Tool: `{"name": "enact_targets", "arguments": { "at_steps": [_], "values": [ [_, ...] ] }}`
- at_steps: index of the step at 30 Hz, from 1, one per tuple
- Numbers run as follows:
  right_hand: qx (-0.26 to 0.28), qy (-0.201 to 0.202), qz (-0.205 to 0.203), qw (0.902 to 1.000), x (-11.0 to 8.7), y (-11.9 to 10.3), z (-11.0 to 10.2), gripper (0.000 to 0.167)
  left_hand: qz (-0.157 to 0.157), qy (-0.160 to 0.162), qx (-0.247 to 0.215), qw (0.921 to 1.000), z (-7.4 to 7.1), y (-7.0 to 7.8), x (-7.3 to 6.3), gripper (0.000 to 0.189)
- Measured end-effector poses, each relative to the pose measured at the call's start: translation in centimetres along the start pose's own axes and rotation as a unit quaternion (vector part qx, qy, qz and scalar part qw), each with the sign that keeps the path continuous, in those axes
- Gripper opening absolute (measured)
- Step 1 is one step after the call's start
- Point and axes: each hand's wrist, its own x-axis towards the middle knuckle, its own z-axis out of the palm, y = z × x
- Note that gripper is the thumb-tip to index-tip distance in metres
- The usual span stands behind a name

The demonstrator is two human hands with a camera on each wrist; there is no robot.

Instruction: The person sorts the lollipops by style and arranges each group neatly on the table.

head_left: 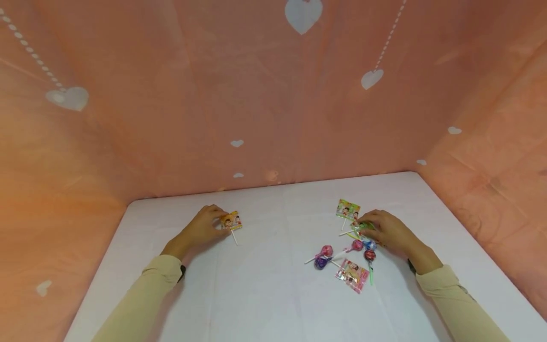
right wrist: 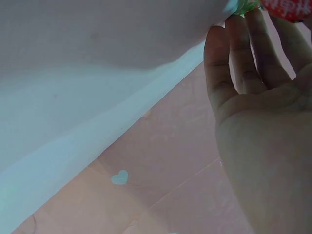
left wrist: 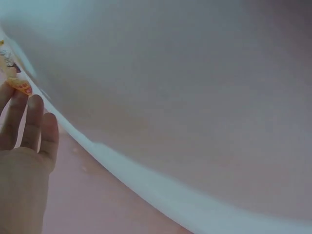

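Observation:
In the head view my left hand (head_left: 207, 226) pinches a lollipop (head_left: 231, 220) in a flat orange wrapper, its white stick slanting down toward the table. The left wrist view has the orange wrapper (left wrist: 17, 78) at the fingertips. My right hand (head_left: 386, 230) holds a green-wrapped lollipop (head_left: 361, 227) between thumb and fingers, at the back of a loose group. Another green-wrapped lollipop (head_left: 348, 209) lies just behind it. Close to that hand are a blue lollipop (head_left: 370, 245) and a red one (head_left: 369, 255). In the right wrist view a red wrapper (right wrist: 288, 9) shows beyond the fingers.
Left of the right hand lie pink lollipops (head_left: 326, 251), a purple one (head_left: 320, 262) and a flat pink-wrapped one (head_left: 353, 275), sticks crossing. All rest on a white-covered table (head_left: 256, 294). An orange curtain (head_left: 273, 95) with pale hearts encloses the back and sides.

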Motion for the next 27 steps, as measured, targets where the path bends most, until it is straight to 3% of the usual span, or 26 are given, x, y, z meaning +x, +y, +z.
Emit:
{"name": "enact_targets", "arguments": {
  "at_steps": [9,17,24,27],
  "values": [
    [-0.001,0.004,-0.004,1.0,-0.1,0.1,0.1,0.031,-0.002,-0.01,-0.014,0.9998,-0.3,-0.9,-0.4,0.056],
    [-0.007,0.012,-0.015,0.9998,0.1,0.0,0.1,0.034,0.007,0.008,-0.029,0.9995,0.3,-1.4,-0.8,0.055],
    [-0.009,0.032,-0.025,0.9991,0.3,-0.2,0.1,0.034,-0.006,0.019,-0.018,0.9996,0.4,-1.5,-1.0,0.06],
    [-0.034,0.043,-0.007,0.9985,0.5,-0.4,0.1,0.039,-0.011,0.021,-0.011,0.9997,0.4,-1.7,-1.1,0.059]
  ]
}}
